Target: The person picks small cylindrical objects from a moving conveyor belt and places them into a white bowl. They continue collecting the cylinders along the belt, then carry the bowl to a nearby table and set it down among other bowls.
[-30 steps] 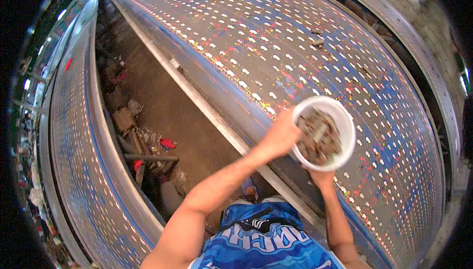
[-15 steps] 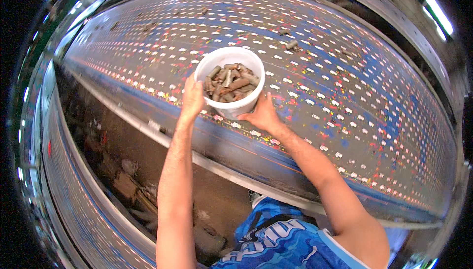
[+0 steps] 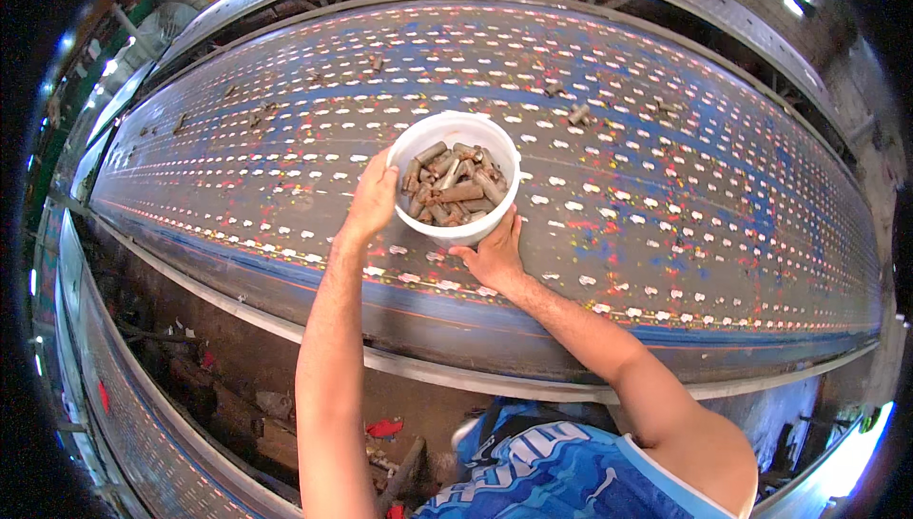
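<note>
A white plastic bucket (image 3: 456, 129) is held between my two hands over the long printing table. Inside it lies a heap of short, rusty brown-grey cylindrical pieces (image 3: 461, 192). My left hand (image 3: 373, 198) grips the bucket's left side, its thumb at the rim. On the lower right side my right hand (image 3: 495, 255) is pressed to the wall, fingers curving up around it and thumb underneath. The bucket tilts a little toward me, so its contents show. Whether its base touches the table is hidden.
The long table (image 3: 314, 182) carries rows of small white printed motifs with blue, red and yellow stains. Loose pieces like those in the bucket lie scattered on it, one (image 3: 578, 114) beyond the bucket. Another table (image 3: 114, 443) runs at lower left. A red scrap (image 3: 384, 429) lies on the floor.
The view has shifted, bringing more of the far table edge and room into sight. Bucket and table sit slightly lower in the picture. Both hands keep their hold on the bucket.
</note>
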{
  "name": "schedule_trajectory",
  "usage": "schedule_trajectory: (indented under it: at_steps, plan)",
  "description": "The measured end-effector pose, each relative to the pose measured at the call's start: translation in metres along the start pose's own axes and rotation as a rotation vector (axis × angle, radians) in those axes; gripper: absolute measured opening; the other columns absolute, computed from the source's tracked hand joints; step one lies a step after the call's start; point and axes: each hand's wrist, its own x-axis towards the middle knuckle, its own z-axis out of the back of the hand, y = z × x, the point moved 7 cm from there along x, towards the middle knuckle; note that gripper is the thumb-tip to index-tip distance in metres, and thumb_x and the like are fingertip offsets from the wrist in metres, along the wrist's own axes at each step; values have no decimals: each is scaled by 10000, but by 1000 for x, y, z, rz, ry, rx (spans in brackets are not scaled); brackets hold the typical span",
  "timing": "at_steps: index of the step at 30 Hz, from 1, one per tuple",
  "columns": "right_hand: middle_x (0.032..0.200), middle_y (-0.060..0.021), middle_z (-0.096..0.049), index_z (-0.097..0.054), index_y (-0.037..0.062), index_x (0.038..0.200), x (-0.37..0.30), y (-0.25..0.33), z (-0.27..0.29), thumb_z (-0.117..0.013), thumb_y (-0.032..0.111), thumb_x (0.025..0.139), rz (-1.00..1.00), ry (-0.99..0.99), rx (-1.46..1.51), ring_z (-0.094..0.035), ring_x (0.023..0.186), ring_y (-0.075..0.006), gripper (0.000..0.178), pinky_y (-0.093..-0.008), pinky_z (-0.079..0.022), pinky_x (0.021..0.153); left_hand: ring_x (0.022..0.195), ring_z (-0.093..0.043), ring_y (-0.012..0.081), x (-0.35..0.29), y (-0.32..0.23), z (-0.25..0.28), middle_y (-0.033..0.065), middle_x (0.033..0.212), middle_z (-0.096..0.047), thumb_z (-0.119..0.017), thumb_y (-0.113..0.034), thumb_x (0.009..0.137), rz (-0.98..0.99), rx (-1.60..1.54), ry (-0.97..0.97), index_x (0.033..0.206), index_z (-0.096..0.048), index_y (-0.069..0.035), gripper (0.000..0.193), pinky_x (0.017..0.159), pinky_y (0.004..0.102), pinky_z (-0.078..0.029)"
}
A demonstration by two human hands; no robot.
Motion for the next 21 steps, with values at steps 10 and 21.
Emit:
schedule_trajectory:
  at_steps: [10,21]
  plan:
    - [1668,-452,-61,34,-196,1603,8,17,-18,-560,673,1003,-15,-63,-217,-49,1601,-566,1211,-678,-68,1287,1353,-548,415,2,31,2,265,1412,-590,-461,-172,1032,10,-27,-220,1461,-535,18,474,1162,501,-416]
    - [1683,-339,-292,-145,-161,1625,-23,33,1,-483,663,1046,-261,-211,-338,-279,1600,-410,1062,-510,-191,1327,1386,-456,406,-1,-2,4,230,1458,-509,-530,-112,840,-217,123,-336,1400,-591,-11,572,1152,559,-339]
